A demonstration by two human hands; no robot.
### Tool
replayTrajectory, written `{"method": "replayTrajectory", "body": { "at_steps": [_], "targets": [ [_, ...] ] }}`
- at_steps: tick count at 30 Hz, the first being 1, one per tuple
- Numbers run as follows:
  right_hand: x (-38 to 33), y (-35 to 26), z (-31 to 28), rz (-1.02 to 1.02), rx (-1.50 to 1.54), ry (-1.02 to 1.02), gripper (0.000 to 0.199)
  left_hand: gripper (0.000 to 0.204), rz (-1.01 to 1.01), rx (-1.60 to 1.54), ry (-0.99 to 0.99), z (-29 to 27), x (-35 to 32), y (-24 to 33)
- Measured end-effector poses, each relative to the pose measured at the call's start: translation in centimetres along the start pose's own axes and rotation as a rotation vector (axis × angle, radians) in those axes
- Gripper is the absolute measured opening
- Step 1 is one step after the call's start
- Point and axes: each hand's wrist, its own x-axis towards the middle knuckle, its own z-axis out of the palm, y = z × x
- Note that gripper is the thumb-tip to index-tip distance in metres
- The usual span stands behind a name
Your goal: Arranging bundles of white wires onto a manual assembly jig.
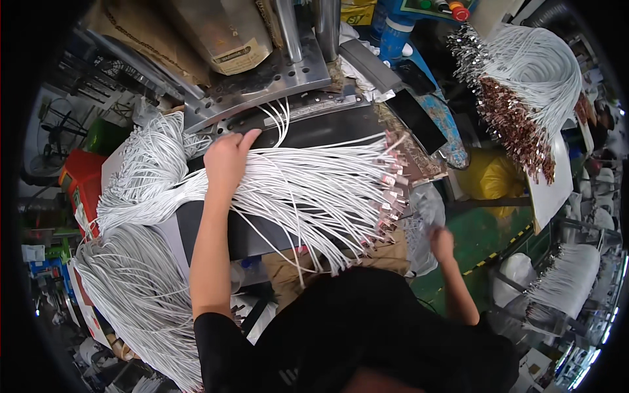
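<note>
A wide bundle of white cables lies fanned across a dark work surface, with coppery metal terminals at its right end. My left hand rests at the bundle's far edge, its thumb stretched out to the right. Its other fingers curl down onto the white cables and are mostly hidden. Just beyond this hand, a few white wires arch out from under the machine's metal plate. My right hand is off to the right, beside a clear plastic bag; motion blurs its fingers.
More cable bundles hang at the left. On the right, a large coil of white cables with coppery ends sits on a board. A dark phone-like slab lies near the blue stand. A yellow bag is behind my right hand.
</note>
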Motion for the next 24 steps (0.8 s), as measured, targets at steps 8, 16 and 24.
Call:
{"method": "replayTrajectory", "body": {
  "at_steps": [8, 16, 24],
  "targets": [
    [4.6, -19.1, -13.9, -0.416, 0.654, 0.568, 0.019, 0.048, -0.303, -0.265, -0.435, -6.4, -1.4, 4.5],
    [8.5, -39.2, -23.2, -0.824, 0.121, 0.007, 0.067, 0.036, -0.097, -0.72, -0.316, -9.4, -1.8, 8.3],
    [15.6, -36.3, -15.8, -1.076, -0.057, 0.204, 0.041, 0.024, -0.05, -0.542, -0.312, -4.6, -4.4, 2.1]
  ]
}}
